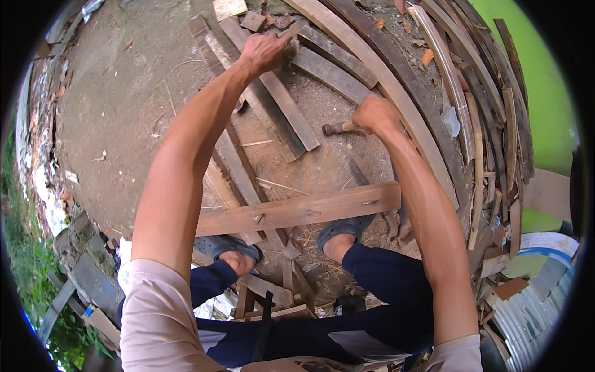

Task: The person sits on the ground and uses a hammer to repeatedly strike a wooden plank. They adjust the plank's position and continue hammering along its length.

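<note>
My left hand [266, 53] reaches far forward, its fingers closed around the end of a piece of wood [297, 29] by the stacked boards. My right hand [377, 115] grips a hammer [334, 128] by its handle, the dark metal head pointing left above the dirt. Just beyond the right hand lie two short planks [331, 75], side by side. Nearer to me, a reddish-brown plank [304, 208] spans crosswise in front of my feet, nails sticking out of it. Below my left forearm, several weathered boards [273, 105] rest on the ground.
Long timbers [396, 80] curve along the right, beside a green wall [545, 93]. A dark pointed strip [357, 173] lies behind the crosswise plank. My shoes [339, 232] stand close to that plank. Corrugated metal sheeting [539, 316] is at lower right; greenery [37, 273] borders the left.
</note>
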`<state>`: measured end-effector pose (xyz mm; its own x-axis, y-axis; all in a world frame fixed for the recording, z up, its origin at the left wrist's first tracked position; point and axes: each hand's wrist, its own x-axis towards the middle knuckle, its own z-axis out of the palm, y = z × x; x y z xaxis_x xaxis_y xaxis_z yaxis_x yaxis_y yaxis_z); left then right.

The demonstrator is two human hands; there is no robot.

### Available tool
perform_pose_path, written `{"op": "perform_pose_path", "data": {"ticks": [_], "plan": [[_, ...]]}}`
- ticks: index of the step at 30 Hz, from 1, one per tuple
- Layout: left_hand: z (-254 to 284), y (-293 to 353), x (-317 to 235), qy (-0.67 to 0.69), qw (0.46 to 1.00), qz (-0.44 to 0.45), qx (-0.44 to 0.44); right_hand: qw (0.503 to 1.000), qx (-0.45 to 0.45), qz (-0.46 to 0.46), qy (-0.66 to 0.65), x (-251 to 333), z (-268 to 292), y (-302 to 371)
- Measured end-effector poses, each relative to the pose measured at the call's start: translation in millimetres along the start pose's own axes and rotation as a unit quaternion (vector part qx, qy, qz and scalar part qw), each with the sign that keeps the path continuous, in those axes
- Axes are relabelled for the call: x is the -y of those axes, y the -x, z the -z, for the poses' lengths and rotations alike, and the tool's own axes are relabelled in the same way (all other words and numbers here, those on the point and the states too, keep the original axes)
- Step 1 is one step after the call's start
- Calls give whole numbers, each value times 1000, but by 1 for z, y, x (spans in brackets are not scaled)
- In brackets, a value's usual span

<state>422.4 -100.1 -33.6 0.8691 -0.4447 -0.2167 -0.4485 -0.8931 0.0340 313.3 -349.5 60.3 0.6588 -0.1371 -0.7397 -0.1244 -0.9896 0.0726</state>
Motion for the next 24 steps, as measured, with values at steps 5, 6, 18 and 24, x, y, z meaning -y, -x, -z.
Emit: {"op": "perform_pose_path", "data": {"ticks": [5, 6, 18, 24], "plan": [[57, 99, -24, 241, 946, 174, -128, 997, -69, -16, -25, 6, -26, 1], [61, 130, -32, 304, 910, 230, -165, 996, -82, -28, -20, 8, -36, 5], [-76, 442, -161, 700, 492, 455, -245, 989, -91, 47, 107, -18, -49, 108], [-106, 453, -178, 743, 513, 380, -201, 975, -89, 130, 155, -23, -16, 208]]}}
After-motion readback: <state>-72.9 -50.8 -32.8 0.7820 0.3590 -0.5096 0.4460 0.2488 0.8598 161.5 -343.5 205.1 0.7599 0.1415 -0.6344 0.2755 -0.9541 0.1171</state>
